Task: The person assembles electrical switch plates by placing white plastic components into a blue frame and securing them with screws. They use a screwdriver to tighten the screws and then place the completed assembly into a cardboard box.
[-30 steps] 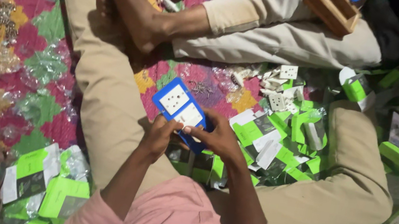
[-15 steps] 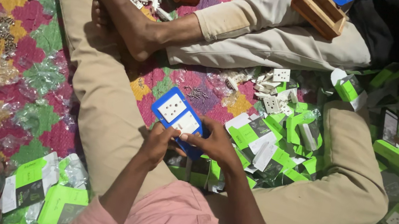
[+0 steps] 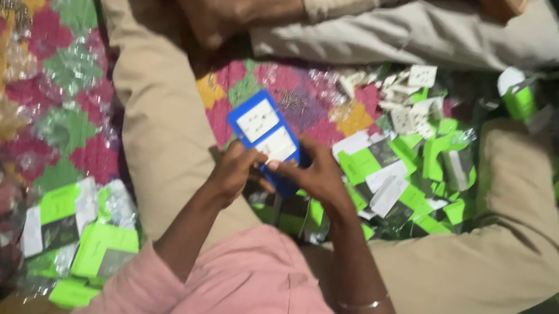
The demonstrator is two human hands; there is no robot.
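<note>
Seated cross-legged on a bright patterned mat (image 3: 45,65), both hands, the left hand (image 3: 235,172) and right hand (image 3: 318,175), grip a flat, glossy blue rectangular tray (image 3: 268,136) of two white square pieces above the lap, its long axis running up-left, tilted as half a second earlier, beside loose green cartons (image 3: 404,178).

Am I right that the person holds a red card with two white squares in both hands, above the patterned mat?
Not quite: the card is blue, not red, as the head view shows. The left hand and right hand both grip it above the patterned mat.
</note>
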